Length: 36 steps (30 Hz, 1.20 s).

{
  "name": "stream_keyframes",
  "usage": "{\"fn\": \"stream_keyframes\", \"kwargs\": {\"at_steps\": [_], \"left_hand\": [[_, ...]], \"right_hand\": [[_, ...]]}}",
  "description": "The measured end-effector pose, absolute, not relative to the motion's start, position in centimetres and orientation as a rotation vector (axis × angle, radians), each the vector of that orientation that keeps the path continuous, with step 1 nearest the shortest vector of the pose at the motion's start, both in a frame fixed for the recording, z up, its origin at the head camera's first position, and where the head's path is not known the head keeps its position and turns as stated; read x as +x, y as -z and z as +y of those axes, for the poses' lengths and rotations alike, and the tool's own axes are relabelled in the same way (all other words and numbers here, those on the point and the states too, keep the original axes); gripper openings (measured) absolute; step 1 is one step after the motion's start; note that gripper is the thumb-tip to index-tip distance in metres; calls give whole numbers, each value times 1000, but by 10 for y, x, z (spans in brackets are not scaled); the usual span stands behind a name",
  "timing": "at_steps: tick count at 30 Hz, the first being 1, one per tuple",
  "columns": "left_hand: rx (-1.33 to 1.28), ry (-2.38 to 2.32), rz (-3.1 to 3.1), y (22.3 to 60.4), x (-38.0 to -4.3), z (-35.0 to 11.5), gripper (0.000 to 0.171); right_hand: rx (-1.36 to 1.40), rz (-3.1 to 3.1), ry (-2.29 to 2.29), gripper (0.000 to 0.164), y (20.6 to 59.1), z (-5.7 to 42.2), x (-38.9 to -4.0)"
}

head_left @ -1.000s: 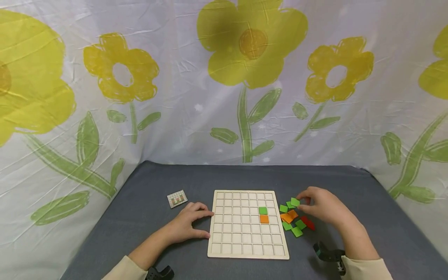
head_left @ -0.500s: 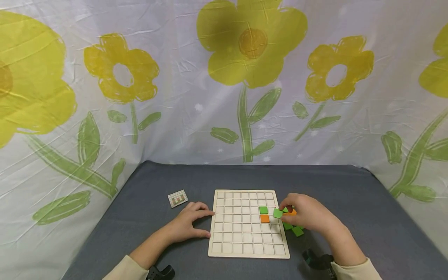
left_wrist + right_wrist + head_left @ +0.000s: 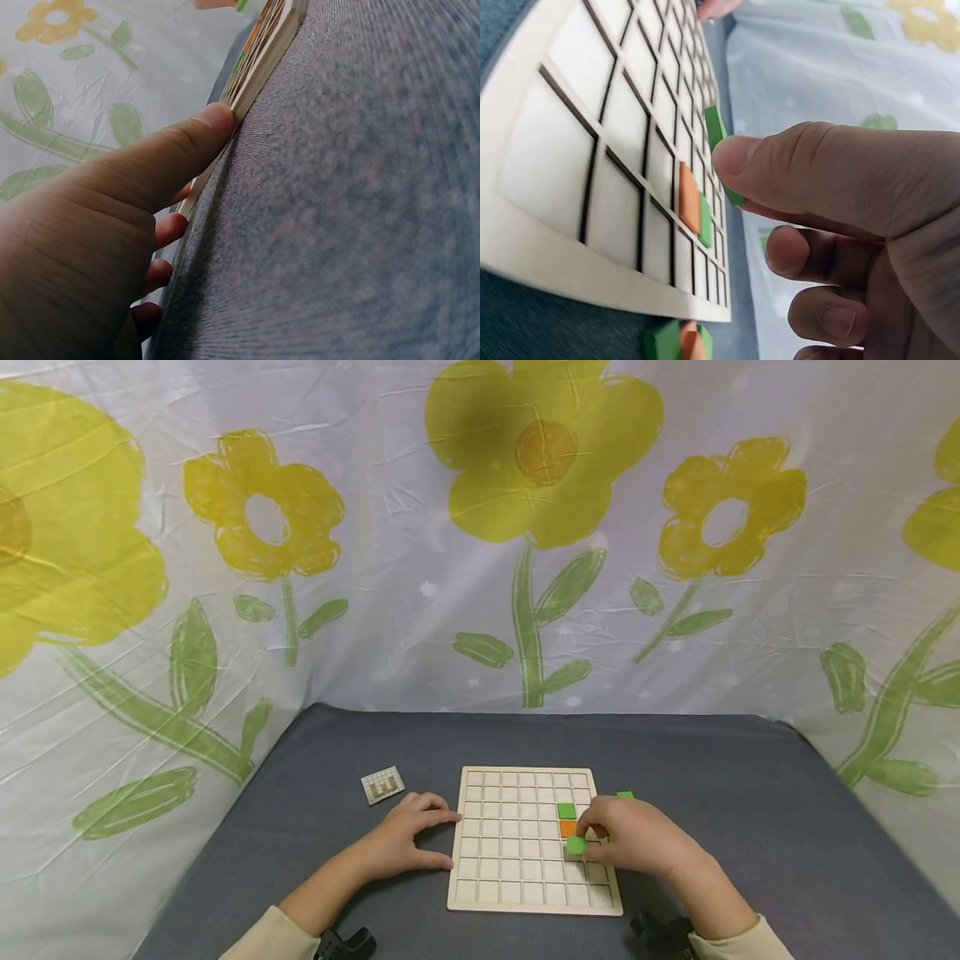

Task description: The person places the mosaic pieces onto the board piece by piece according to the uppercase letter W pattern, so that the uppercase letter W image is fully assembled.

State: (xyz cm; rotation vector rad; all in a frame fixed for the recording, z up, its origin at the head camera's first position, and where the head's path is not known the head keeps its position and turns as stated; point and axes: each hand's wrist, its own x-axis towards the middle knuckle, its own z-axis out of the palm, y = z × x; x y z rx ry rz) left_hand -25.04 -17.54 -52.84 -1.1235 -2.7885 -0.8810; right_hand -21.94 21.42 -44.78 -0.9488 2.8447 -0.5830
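A wooden grid board (image 3: 517,831) lies on the dark cloth with one green tile (image 3: 566,811) and, just below it, one orange tile (image 3: 568,828) in its cells. My right hand (image 3: 637,835) pinches another green tile (image 3: 715,127) between thumb and fingertip. In the head view this tile overlaps the cell below the orange one; the right wrist view shows it raised over the board. My left hand (image 3: 405,835) rests at the board's left edge with fingers spread, and its thumb (image 3: 214,120) touches the rim.
A small card (image 3: 382,785) printed with a coloured grid lies left of the board. Loose green and orange tiles (image 3: 664,341) lie beside the board's right edge, mostly hidden by my right hand in the head view. A flower-printed curtain (image 3: 397,610) stands behind the table.
My right hand has carried a green tile from the loose pile leftward over the board, to below the orange tile. The left hand has stayed at the board's edge.
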Motion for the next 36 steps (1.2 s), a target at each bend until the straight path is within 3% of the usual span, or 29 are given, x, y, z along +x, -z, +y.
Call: {"fn": "stream_keyframes", "kwargs": {"at_steps": [28, 36], "left_hand": [[-1118, 907, -2790, 525, -249, -175, 65], [-1122, 911, -2784, 524, -248, -175, 64]], "right_hand": [[-1058, 2932, 478, 14, 466, 207, -222], [-973, 2890, 542, 12, 463, 210, -224]]}}
